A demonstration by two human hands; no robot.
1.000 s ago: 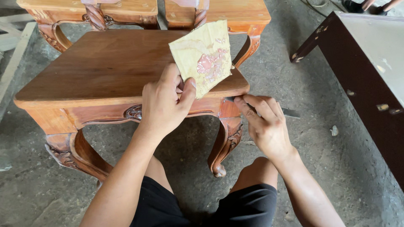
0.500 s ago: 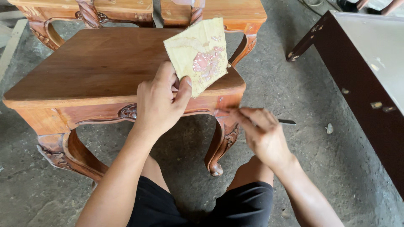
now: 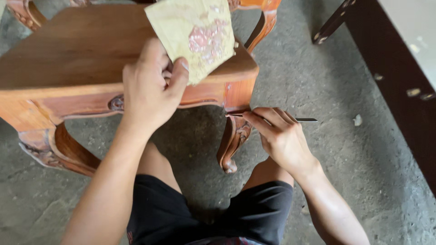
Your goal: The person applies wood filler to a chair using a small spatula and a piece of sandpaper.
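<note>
My left hand (image 3: 150, 88) grips a yellowish sheet of sandpaper (image 3: 195, 36) smeared with pinkish-red filler, held up over the front edge of a low carved wooden stool (image 3: 68, 59). My right hand (image 3: 279, 136) pinches a thin dark metal tool (image 3: 304, 120) like a pen. Its tip touches the top of the stool's carved front right leg (image 3: 234, 140), just under the corner of the apron.
The stool stands on a rough grey concrete floor (image 3: 318, 68). A dark brown piece of furniture (image 3: 399, 81) runs along the right side. More orange carved wooden furniture (image 3: 263, 18) sits behind the stool. My knees in black shorts (image 3: 209, 213) are below.
The view has moved closer to the stool. My right hand has brought the thin tool from beside the stool onto the top of its front right leg. My left hand still holds the sandpaper.
</note>
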